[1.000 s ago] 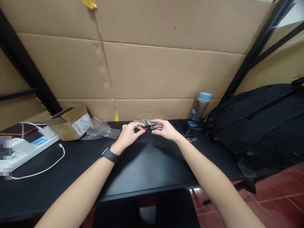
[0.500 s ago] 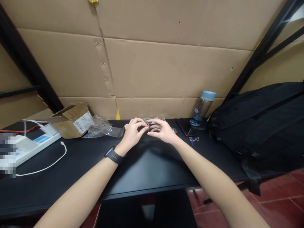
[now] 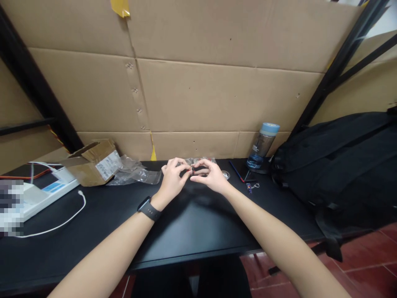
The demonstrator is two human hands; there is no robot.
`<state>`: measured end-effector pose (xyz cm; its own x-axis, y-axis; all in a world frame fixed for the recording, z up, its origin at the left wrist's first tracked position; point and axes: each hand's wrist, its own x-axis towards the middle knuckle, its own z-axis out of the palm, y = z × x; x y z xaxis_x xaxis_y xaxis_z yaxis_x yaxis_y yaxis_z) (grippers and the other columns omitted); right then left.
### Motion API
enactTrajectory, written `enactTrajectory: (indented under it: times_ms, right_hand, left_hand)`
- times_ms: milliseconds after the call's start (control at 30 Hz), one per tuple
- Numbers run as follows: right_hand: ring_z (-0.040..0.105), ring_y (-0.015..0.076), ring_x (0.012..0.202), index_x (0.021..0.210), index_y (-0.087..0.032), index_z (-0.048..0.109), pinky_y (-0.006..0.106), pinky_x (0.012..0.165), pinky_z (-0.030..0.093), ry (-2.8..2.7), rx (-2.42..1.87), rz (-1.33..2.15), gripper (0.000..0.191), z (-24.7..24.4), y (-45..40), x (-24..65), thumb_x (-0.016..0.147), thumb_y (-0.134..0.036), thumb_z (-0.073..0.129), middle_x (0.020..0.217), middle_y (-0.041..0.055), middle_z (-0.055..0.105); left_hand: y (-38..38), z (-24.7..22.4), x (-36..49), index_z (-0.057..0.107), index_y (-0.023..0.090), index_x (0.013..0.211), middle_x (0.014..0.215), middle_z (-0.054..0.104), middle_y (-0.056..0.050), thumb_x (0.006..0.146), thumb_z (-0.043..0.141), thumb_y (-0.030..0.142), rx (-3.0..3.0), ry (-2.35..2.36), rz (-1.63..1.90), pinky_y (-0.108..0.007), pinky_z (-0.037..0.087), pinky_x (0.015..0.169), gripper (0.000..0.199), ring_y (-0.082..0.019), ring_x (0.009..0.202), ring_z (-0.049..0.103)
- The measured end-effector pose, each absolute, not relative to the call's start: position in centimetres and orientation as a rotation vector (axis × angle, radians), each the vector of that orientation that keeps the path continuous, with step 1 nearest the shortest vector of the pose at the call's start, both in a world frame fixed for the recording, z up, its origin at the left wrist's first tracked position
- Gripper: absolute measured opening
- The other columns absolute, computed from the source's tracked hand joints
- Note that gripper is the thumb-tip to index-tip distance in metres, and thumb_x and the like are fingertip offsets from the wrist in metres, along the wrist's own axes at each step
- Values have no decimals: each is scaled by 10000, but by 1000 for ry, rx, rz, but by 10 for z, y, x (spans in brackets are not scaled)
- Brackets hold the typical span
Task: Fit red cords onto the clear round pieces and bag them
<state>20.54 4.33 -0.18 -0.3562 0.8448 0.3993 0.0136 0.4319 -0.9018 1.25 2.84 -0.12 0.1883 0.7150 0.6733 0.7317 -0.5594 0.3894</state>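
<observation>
Over the middle of the black table, my left hand (image 3: 174,177) and my right hand (image 3: 213,177) meet at the fingertips. Between them stands a small thin piece (image 3: 192,170) with a dark edge and a touch of red, too small to name. My left thumb and forefinger pinch it from the left. The fingers of my right hand curl to it from the other side, thumb below. A dark watch (image 3: 149,208) is on my left wrist. Just behind my hands lies clear plastic packaging (image 3: 203,160), partly hidden by the fingers. Near my right hand is a small round clear item (image 3: 226,175).
On the left are an opened cardboard box (image 3: 93,163), crumpled clear bags (image 3: 135,171), a white power strip (image 3: 37,203) and a white cable (image 3: 62,225). Right of my hands stand a water bottle (image 3: 263,145), a pen (image 3: 236,171), a keychain (image 3: 249,188) and a black backpack (image 3: 341,165).
The view has tilted up slightly, so everything sits a little lower. Both hands stay together around the small piece, with their fingers shifted slightly.
</observation>
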Motion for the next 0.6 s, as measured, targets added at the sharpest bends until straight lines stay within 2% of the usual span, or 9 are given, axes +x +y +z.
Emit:
enactTrajectory:
  times_ms: [133,267,467,600]
  right_hand:
    - [715,181,838,903,-186,632,317,802,576,-1876,-806,1035,356,2,47,212,785,-486,785,967,37,720]
    - [670,186,901,932,-174,684,287,765,539,-2041,-778,972,371,5,52,220,974,-512,536,926,44,698]
    - [627,169,887,935,-182,674,267,733,491,-2119,-765,688,228,3,53,220,976,-379,568,964,46,680]
    - [625,178,945,903,-186,666,251,681,487,-2115,-748,579,181,0,51,216,967,-315,556,1044,72,649]
  left_hand:
    - [27,-1,13,746,262,922,1128,663,-74,949,620,339,-2381,-1454,-1250,-430,354,926,150,-272,1157,530]
    - [26,1,14,746,270,916,1120,666,-69,951,629,355,-2377,-1415,-1253,-429,336,919,149,-267,1147,535]
    - [27,-3,14,736,272,900,1083,670,-48,924,676,294,-2382,-1356,-1276,-413,324,884,69,-250,1125,547]
    - [31,-7,13,728,261,896,1073,671,-48,919,676,282,-2419,-1324,-1283,-403,345,876,60,-244,1108,557]
